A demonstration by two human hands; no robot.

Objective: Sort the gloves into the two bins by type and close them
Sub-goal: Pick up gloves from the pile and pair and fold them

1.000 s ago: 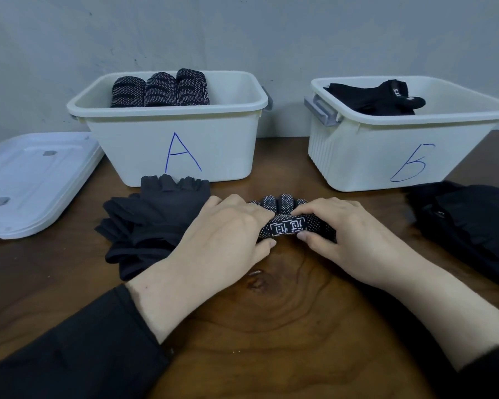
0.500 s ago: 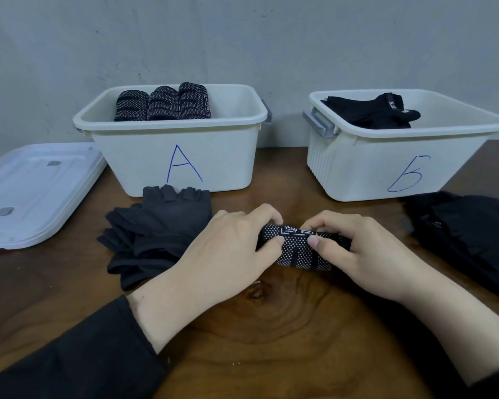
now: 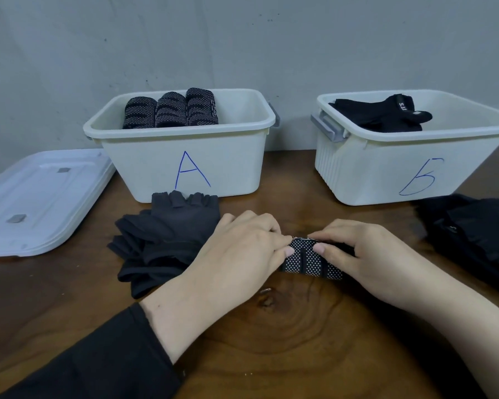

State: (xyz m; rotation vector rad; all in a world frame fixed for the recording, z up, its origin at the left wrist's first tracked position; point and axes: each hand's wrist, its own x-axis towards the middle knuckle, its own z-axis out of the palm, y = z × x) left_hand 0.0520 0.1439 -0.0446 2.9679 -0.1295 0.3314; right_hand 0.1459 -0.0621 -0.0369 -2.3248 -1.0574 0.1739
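Note:
A black glove with white dots (image 3: 308,262) lies rolled up on the wooden table, in front of me. My left hand (image 3: 239,254) and my right hand (image 3: 357,254) both grip it, thumbs on its near side and fingers curled over its top. Bin A (image 3: 219,168), white and open, holds three rolled dotted gloves (image 3: 170,110). Bin B (image 3: 386,168), also white and open, holds a plain black glove (image 3: 386,116). A pile of dark grey fingerless gloves (image 3: 167,240) lies left of my left hand, in front of bin A.
A white lid (image 3: 38,203) lies flat at the left edge of the table. More black gloves (image 3: 473,234) are heaped at the right, in front of bin B. A grey wall stands behind the bins.
Both hands have rolled the dotted glove toward me into a tighter roll; its fingers and white logo band no longer show. The camera has tilted up a little.

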